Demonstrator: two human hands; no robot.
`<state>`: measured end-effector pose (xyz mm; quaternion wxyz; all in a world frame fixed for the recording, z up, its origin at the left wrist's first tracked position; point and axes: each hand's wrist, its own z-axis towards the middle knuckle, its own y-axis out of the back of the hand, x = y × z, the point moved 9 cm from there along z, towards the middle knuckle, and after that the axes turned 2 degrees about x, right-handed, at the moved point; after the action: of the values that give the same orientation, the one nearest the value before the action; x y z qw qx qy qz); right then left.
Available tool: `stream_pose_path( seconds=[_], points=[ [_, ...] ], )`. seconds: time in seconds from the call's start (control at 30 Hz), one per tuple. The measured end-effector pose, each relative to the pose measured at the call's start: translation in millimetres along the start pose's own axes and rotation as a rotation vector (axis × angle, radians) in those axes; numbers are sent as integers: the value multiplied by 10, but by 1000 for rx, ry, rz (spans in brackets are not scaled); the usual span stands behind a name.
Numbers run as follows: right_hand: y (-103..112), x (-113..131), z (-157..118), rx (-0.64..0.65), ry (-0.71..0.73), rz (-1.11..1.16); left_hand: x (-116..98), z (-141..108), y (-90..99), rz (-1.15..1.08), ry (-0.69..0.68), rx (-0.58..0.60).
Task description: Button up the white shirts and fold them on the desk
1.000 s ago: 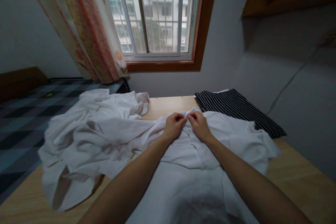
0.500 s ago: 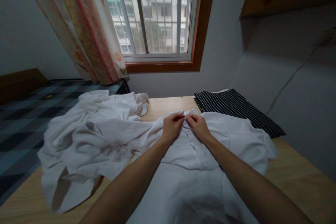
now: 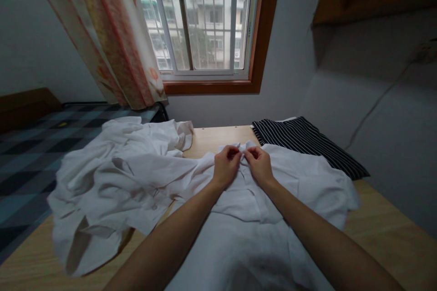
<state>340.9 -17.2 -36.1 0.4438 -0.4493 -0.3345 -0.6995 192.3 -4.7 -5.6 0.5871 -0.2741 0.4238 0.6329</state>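
A white buttoned shirt [image 3: 239, 200] lies spread in front of me, its collar at the far end. My left hand [image 3: 226, 163] pinches the shirt's fabric at the collar, fingers closed. Just to the right, my right hand [image 3: 258, 163] pinches the other side of the collar opening, its fingertips almost touching those of my left hand. Small buttons run down the front below my hands. What exactly sits between the fingertips is too small to tell.
More crumpled white clothing [image 3: 112, 182] covers the left of the wooden table [image 3: 385, 223]. A black striped cloth [image 3: 307, 141] lies at the back right. Beyond the left edge is a checkered bed [image 3: 30, 163]. A window [image 3: 208, 18] and curtain [image 3: 112, 32] are behind.
Both hands have shifted very slightly at the collar, still pinching the fabric. The clothes around them look almost the same.
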Motion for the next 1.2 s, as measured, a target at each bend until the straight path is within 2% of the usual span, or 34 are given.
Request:
stream_pose_path(
  seconds=[0.13,0.23,0.3,0.4,0.47,0.53,0.6,0.67,0.77,0.83,0.9,1.0,1.07,1.13,1.2],
  points=[
    [-37,144,-37,31,102,-71,62,20,5,-52,15,-11],
    [-46,188,-50,28,122,-79,212,56,-3,-143,91,-29],
    [-18,174,-22,7,105,-33,338,89,56,-156,141,-95],
    [113,110,69,-81,39,103,475,105,255,-85,200,-270],
    [197,67,138,-122,-25,198,437,87,370,-4,197,-354],
    [248,73,197,-129,-72,263,254,59,400,86,123,-370],
    [284,137,239,-126,-80,301,-5,26,301,160,9,-287],
    [320,226,261,-131,-60,320,-219,-12,93,217,-75,-115],
    [374,336,274,-147,-16,288,-313,-55,-164,266,-72,112],
    [392,387,277,-143,15,244,-258,-28,-170,256,-22,136],
    [351,435,281,-87,53,188,-147,36,-92,211,31,99],
    [225,505,270,47,109,101,93,125,-8,152,116,90],
    [198,536,257,79,132,19,257,146,-10,158,179,126],
    [236,558,255,70,147,-138,380,139,-10,199,250,145],
    [255,575,258,112,175,-382,432,114,19,258,327,128]
  ],
)
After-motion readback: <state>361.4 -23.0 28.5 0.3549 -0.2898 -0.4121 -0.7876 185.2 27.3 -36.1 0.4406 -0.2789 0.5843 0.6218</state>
